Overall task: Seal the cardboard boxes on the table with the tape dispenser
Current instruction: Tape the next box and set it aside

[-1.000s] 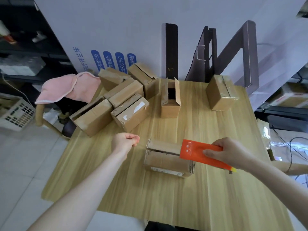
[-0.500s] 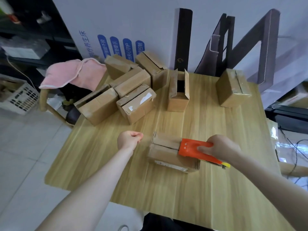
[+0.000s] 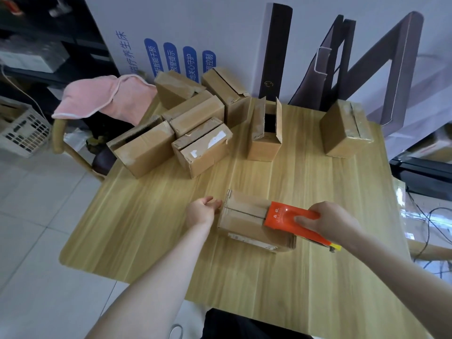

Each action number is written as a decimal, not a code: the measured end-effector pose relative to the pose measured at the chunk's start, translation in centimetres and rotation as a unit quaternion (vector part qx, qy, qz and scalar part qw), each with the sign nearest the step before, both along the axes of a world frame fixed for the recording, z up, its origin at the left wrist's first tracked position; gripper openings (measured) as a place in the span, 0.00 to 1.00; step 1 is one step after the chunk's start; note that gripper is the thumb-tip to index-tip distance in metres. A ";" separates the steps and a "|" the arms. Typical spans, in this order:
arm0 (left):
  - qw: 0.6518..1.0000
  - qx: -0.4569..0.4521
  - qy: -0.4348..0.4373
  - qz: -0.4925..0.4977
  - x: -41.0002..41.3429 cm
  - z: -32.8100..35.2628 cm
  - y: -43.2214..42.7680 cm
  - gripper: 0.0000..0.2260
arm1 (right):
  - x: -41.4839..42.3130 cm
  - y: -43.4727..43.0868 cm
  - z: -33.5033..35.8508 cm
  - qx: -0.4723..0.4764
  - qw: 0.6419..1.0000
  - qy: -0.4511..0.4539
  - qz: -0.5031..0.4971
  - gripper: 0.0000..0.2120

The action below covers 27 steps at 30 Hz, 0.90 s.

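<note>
A small cardboard box (image 3: 244, 221) lies in the middle of the wooden table (image 3: 146, 216), its top flaps closed along a seam. My right hand (image 3: 330, 222) grips the orange tape dispenser (image 3: 286, 216), whose front end rests on the right part of the box top. My left hand (image 3: 201, 211) is just left of the box with fingers loosely opened, close to or touching its left end. Several more cardboard boxes (image 3: 195, 133) are heaped at the far left of the table. One box with open flaps (image 3: 265, 135) stands behind the middle. Another box (image 3: 344, 129) sits at the far right.
A chair with a pink cloth (image 3: 107, 96) stands beyond the table's left corner. A white crate (image 3: 23, 130) is on the floor at left. Dark frames (image 3: 367, 69) and a white printed panel lean behind the table. Cables lie on the floor at right.
My right hand has lowered the dispenser onto the box top. My left hand has unclenched from a fist and moved up to the box's left end. The camera has moved closer.
</note>
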<state>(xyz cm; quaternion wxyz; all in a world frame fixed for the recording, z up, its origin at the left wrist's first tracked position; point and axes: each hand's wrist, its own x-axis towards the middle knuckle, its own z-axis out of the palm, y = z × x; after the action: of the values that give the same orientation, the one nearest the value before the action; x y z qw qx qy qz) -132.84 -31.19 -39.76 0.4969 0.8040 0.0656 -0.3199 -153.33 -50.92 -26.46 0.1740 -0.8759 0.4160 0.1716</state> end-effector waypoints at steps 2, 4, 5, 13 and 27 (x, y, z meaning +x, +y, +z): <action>0.997 0.069 -0.022 -0.008 0.4 0.2 0.2 0.20 | 0.0 0.1 0.1 0.003 1.000 -0.001 -0.005 0.18; 0.992 0.116 -0.037 0.028 0.8 1.0 1.1 0.21 | 0.0 0.2 0.2 0.003 1.000 -0.001 -0.009 0.18; 0.990 0.118 -0.061 0.044 0.7 1.6 1.6 0.20 | -0.1 0.2 0.2 0.000 1.000 -0.001 -0.008 0.18; 0.966 0.014 -0.214 -0.143 -5.6 4.7 0.6 0.22 | -0.1 -0.1 -0.3 -0.001 1.000 -0.006 -0.004 0.17; 0.936 0.048 -0.239 -0.255 -4.1 2.9 0.3 0.24 | -0.2 -0.4 -0.8 0.001 1.000 -0.011 -0.009 0.19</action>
<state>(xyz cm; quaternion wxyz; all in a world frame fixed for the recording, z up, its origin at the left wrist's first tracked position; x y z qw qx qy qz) -136.90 -30.85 -36.91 0.3604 0.8694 -0.2469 -0.2309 -153.49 -51.30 -27.27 0.1814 -0.8739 0.4213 0.1607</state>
